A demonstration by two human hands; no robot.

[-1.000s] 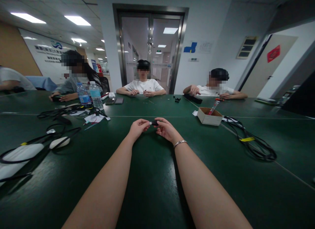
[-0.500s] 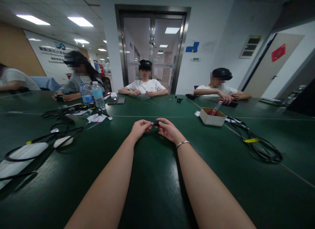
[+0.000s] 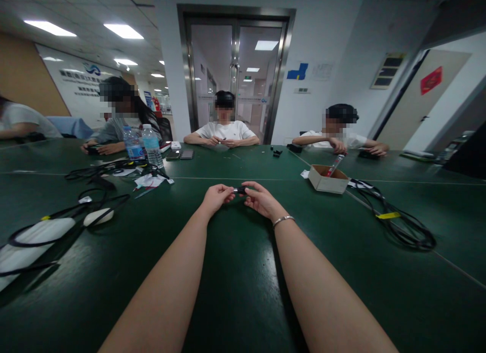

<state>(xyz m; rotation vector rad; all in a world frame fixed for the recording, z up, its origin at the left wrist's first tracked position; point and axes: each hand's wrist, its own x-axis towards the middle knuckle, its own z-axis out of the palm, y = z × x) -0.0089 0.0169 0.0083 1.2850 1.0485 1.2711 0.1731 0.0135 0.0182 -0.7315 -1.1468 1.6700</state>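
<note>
Between my two hands, just above the green table (image 3: 243, 272), is a small dark object (image 3: 240, 190) with a shiny, light-coloured end on its left. Its exact kind is too small to make out. My left hand (image 3: 218, 199) pinches the shiny end between thumb and fingertips. On the dark end, my right hand (image 3: 261, 199) is closed with thumb and forefinger, its other fingers curled below. A silver bracelet (image 3: 283, 220) circles my right wrist. The fingers cover part of the small object.
An open cardboard box (image 3: 328, 182) stands to the right, beside a coiled black cable (image 3: 406, 229). On the left are a white power strip (image 3: 45, 241), a computer mouse (image 3: 98, 217), cables and two water bottles (image 3: 152, 145). Several people sit around the table; one (image 3: 336, 144) reaches into the box.
The person at the right has moved a hand to the red-and-clear item in the box, and their other hand has shifted right. My hands have hardly moved.
</note>
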